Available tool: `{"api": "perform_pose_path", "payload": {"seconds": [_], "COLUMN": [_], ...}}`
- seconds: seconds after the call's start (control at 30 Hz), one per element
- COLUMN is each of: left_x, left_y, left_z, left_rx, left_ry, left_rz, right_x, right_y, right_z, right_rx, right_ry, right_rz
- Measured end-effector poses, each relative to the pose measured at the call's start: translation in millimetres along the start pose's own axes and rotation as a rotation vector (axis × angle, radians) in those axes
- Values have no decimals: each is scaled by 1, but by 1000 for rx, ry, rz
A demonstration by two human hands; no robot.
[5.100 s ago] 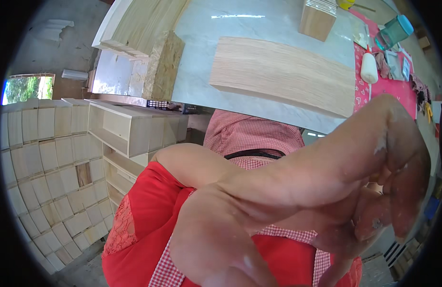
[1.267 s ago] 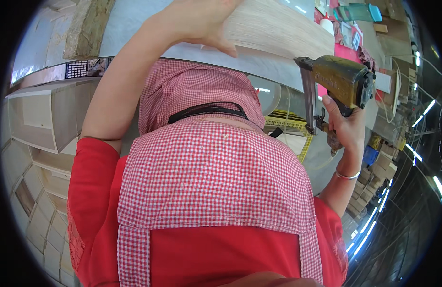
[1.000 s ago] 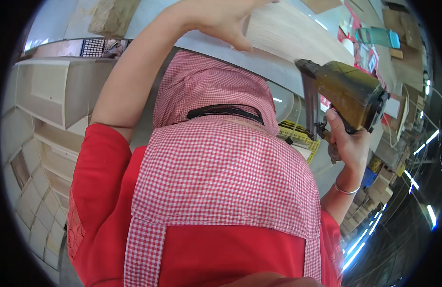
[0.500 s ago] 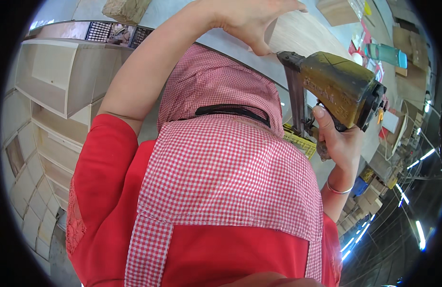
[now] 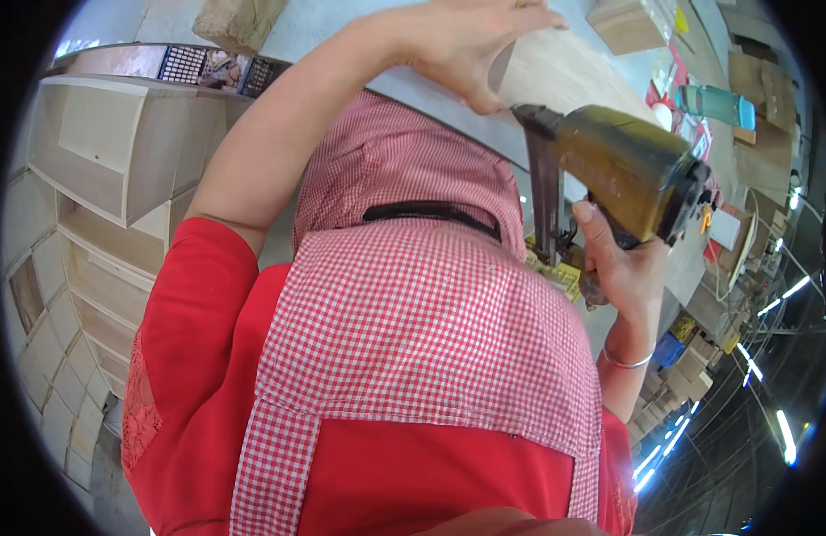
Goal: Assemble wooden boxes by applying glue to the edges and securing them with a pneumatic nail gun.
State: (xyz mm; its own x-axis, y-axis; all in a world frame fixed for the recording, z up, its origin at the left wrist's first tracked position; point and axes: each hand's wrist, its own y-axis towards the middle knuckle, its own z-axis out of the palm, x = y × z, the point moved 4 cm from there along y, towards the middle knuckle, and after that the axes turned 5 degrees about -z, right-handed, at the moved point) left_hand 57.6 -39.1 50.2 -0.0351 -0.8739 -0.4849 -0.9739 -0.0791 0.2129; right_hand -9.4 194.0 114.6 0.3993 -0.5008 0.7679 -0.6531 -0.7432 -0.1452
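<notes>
My right hand (image 5: 625, 268) is wrapped round the handle of a nail gun (image 5: 623, 165) with a scuffed yellow-brown body and a dark magazine. Its dark nose points left, close to the thumb of my left hand (image 5: 471, 54). That hand spans the near left end of a pale wooden piece (image 5: 578, 76) on the table, thumb on the near side and fingers on the far side. The nose sits at or just above the wood's near edge; contact is unclear. Part of the wood is hidden behind the gun.
A pale wooden box (image 5: 632, 22) stands at the far right of the table, near a teal bottle (image 5: 716, 105). At the far left lies a brown block (image 5: 238, 22). Light wooden drawer-like boxes (image 5: 87, 143) are stacked at my left. A yellow crate (image 5: 565, 279) shows below the gun.
The nail gun and my right hand have shifted slightly left and down. The thumb of my left hand has dropped a little, and its fingers have closed in somewhat on the wood.
</notes>
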Motion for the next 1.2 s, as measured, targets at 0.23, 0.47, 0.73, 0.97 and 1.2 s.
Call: {"api": "perform_pose_path", "payload": {"seconds": [0.23,0.47,0.73,0.97,1.2], "left_x": [22,-19,-41,125,200], "left_y": [-81,-173,-72,17,14], "left_z": [-20,-2,94,7,1], "left_rx": [-125,-363,-77,-643,-500], "left_ry": [-103,-73,-834,17,-50], "left_rz": [-218,-721,-188,-643,-608], "right_x": [3,-24,-71,-105,-106], "right_y": [-2,1,-15,-52,-37], "right_z": [5,1,-49,-78,-47], "right_rx": [20,57,-214,-330,-168], "right_ry": [99,16,-93,-86,-222], "right_rz": [-113,-139,-53,162,63]}}
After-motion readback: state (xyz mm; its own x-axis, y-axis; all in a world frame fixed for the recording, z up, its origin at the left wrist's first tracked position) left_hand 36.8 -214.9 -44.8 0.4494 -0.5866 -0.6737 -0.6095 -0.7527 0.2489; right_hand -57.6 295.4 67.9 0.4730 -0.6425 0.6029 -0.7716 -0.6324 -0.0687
